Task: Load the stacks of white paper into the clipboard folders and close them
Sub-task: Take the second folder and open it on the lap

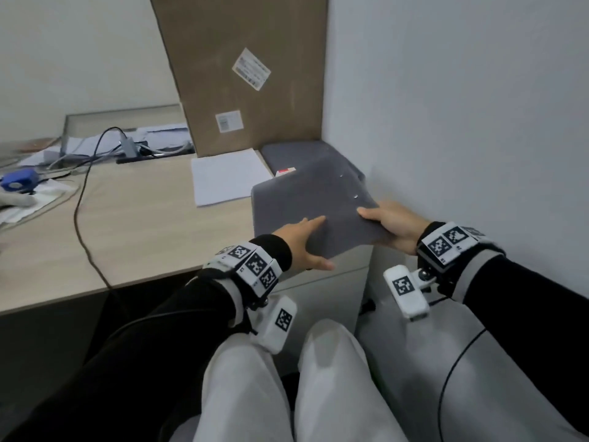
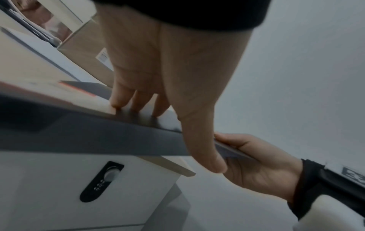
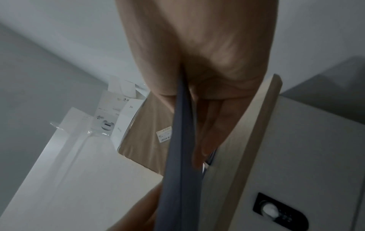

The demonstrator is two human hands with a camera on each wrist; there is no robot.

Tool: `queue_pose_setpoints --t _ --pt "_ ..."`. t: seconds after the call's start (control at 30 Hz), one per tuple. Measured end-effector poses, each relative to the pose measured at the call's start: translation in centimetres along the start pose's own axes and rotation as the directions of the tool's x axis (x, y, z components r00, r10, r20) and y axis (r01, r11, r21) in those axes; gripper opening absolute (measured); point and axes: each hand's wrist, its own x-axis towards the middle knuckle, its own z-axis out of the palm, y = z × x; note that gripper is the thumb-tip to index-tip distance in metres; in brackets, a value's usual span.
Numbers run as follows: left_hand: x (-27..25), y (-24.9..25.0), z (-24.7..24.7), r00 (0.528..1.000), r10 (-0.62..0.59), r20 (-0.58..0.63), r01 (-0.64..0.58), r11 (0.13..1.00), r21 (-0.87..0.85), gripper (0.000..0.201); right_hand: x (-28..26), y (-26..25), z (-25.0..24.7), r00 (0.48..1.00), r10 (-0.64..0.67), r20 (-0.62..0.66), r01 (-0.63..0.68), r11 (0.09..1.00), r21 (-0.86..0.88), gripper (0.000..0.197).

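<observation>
A closed grey clipboard folder [image 1: 312, 199] is held tilted above the desk's right corner. My left hand [image 1: 299, 242] pinches its near left edge, fingers flat on top and thumb underneath. My right hand [image 1: 392, 226] grips the near right corner, thumb on the cover and fingers below. The left wrist view shows the folder [image 2: 98, 134] edge-on between my left hand [image 2: 168, 78] and my right hand [image 2: 256, 171]. In the right wrist view the folder [image 3: 177, 171] runs out of my right hand [image 3: 197, 46]. A stack of white paper [image 1: 228, 177] lies on the desk behind. A second grey folder [image 1: 287, 151] lies in the corner.
A tall cardboard box [image 1: 248, 74] leans at the back of the wooden desk [image 1: 143, 224]. Cables [image 1: 83, 186], a blue object [image 1: 17, 181] and loose papers clutter the left. The wall [image 1: 462, 122] is close on the right. A drawer unit with a lock [image 2: 102, 179] stands under the desk.
</observation>
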Motion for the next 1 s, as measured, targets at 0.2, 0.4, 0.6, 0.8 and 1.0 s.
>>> queue_pose_setpoints --t 0.2,0.4,0.6,0.8,1.0 --pt "-0.6 0.3 1.0 0.998 0.031 -0.053 -0.037 0.994 -0.102 0.078 -1.2 -0.1 -0.9 0.986 0.164 -0.012 -0.164 0.986 0.001 0.04" --pt "-1.3 0.7 0.9 0.939 0.027 -0.343 -0.148 0.931 -0.333 0.053 -1.8 -2.4 -0.3 0.976 0.065 -0.209 -0.101 0.98 -0.17 0.061" --pt "-3.0 -1.6 -1.2 0.723 -0.357 -0.591 -0.431 0.435 -0.79 0.047 -0.3 -3.1 4.7 0.999 -0.033 0.006 0.029 0.744 -0.668 0.066" --pt "-5.3 -7.2 -1.2 0.614 -0.695 -0.374 -0.422 0.112 -0.9 0.028 2.8 -1.7 10.6 0.99 0.074 0.119 0.066 0.506 -0.86 0.083" --pt "-7.5 -14.3 0.7 0.666 -0.741 0.086 0.226 0.091 -0.97 0.051 4.8 -0.1 13.5 0.971 0.2 0.129 0.05 0.355 -0.934 0.088"
